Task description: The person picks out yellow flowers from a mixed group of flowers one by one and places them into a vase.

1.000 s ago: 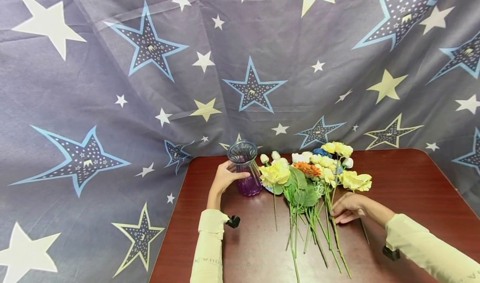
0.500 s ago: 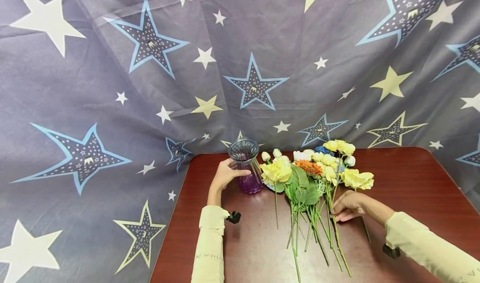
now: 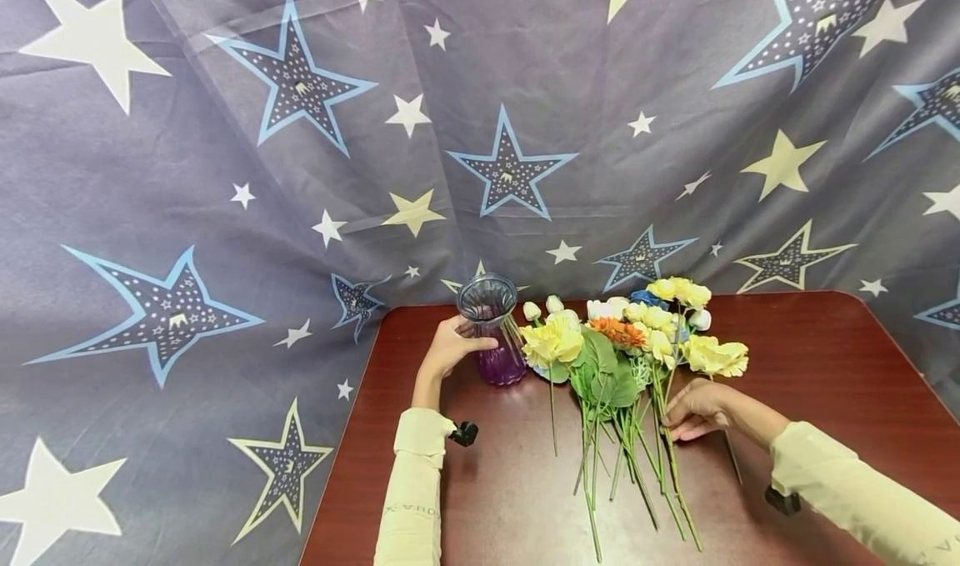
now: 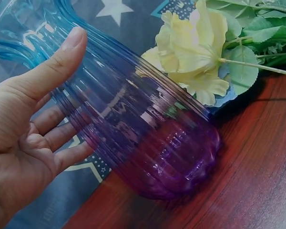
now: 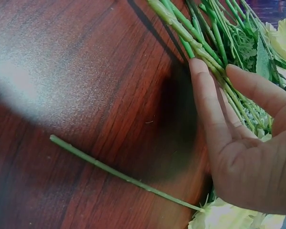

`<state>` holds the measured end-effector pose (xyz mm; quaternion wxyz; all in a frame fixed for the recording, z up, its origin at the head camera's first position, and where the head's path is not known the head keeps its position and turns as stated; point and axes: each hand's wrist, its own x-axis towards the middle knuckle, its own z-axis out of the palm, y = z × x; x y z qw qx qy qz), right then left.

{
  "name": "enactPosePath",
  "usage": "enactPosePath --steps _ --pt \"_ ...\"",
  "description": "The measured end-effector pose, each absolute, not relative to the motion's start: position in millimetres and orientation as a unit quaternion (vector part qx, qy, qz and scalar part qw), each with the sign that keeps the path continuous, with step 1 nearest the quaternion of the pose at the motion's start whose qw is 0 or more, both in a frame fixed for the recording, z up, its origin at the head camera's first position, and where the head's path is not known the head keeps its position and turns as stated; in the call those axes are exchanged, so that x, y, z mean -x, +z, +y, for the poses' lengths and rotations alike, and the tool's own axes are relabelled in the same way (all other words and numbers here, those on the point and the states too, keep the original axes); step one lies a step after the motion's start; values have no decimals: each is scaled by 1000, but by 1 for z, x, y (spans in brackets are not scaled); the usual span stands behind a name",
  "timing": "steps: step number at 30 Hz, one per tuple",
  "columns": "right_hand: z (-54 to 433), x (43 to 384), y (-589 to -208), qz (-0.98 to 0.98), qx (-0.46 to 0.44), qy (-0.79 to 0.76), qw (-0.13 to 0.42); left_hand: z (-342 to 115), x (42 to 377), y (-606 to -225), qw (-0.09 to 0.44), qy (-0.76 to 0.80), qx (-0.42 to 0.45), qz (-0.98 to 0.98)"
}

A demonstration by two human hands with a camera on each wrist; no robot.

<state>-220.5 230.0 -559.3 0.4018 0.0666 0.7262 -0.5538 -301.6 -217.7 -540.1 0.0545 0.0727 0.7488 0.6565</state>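
Note:
My left hand (image 3: 448, 351) holds a ribbed glass vase (image 3: 501, 353) at its waist, at the table's back left. The vase (image 4: 148, 124) fades from blue at the flared mouth to purple at the base. In the left wrist view my thumb lies along the near side, while the other fingers reach behind the glass. Artificial flowers lie bunched right of the vase, their stems toward me. My right hand (image 3: 701, 412) pinches a green stem (image 5: 207, 57) between thumb and index finger at the bunch's right edge; the yellow blooms (image 3: 678, 295) lie above it.
Beside the vase is a large yellow flower (image 3: 553, 341), with an orange one (image 3: 618, 333) farther right. A separate yellow flower (image 3: 716, 356) lies by my right hand, its stem (image 5: 126, 177) bare on the brown table (image 3: 817, 366). A starred cloth (image 3: 525, 74) hangs behind.
The head view has shifted slightly. My left hand and sleeve have slid a little left along the vase, which stays in place. My right hand has stayed at the stem.

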Motion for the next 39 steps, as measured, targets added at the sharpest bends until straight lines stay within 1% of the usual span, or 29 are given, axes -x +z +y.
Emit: enactPosePath --steps 6,13,18,29,39 --pt "230 220 -559 725 -67 -557 400 -220 301 -540 55 635 -85 766" --pt "231 221 -556 727 -67 -555 399 -222 302 -535 78 616 -95 778" --pt "231 222 -557 727 -66 -556 398 -223 304 -539 66 600 -96 791" --pt "230 219 -559 720 -65 -568 395 -226 302 -545 66 599 -94 793" --pt "231 213 -556 723 -65 -577 374 -226 301 -549 71 601 -92 791"
